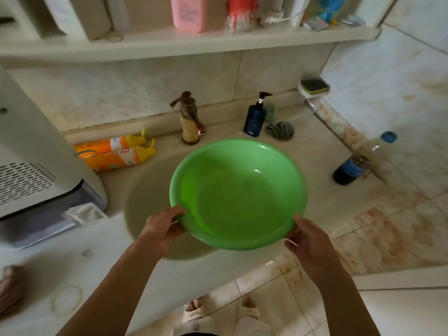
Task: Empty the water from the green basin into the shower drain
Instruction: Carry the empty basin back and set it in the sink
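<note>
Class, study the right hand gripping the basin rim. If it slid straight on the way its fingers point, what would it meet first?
The right hand points up and leftward, so it would first press into the green basin it already holds. Depth is unclear beyond that.

Both forearms bare, no sleeves; pale slide sandals (194,314) on the feet; light trousers.
</note>
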Demonstrator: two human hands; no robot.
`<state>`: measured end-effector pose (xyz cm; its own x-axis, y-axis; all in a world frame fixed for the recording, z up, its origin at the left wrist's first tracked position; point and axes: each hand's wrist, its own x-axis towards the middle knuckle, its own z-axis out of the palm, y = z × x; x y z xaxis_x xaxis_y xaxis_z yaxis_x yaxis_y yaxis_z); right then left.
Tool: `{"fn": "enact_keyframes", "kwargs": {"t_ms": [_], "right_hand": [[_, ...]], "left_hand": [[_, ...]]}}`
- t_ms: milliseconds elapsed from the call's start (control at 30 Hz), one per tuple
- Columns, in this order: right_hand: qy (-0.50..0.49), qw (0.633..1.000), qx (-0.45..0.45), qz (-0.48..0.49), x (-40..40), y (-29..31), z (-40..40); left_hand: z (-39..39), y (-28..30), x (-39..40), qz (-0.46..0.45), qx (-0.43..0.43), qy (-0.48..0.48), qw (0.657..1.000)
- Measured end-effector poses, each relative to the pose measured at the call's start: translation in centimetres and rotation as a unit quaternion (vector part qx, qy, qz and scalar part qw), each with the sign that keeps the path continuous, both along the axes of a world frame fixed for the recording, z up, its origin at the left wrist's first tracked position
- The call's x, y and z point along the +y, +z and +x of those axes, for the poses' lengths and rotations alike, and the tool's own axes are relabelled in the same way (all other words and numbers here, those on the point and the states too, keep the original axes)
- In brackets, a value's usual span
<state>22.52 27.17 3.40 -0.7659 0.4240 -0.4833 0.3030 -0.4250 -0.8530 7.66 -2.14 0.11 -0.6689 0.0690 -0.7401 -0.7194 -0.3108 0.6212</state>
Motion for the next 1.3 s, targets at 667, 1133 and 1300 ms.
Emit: {"fn": "enact_keyframes", "kwargs": {"t_ms": [667,1133,1300], "right_hand": [[0.160,0.981,-0.076,0.079,4.4,-1.3,-11.7],[0.194,0.966,-0.118,0.127,5.8,-6.4,-16.0],[0.195,0.961,-0.131,0.144,5.6,-7.1,-16.1]], "left_hand": [[1.2,-0.4,0.1,-0.016,0.021,0.153,0.988],[2.0,-4.2,0.5,-0.069,-0.009,0.184,0.981],[2.3,-5.3,0.9,-0.074,-0.028,0.193,0.978]]}}
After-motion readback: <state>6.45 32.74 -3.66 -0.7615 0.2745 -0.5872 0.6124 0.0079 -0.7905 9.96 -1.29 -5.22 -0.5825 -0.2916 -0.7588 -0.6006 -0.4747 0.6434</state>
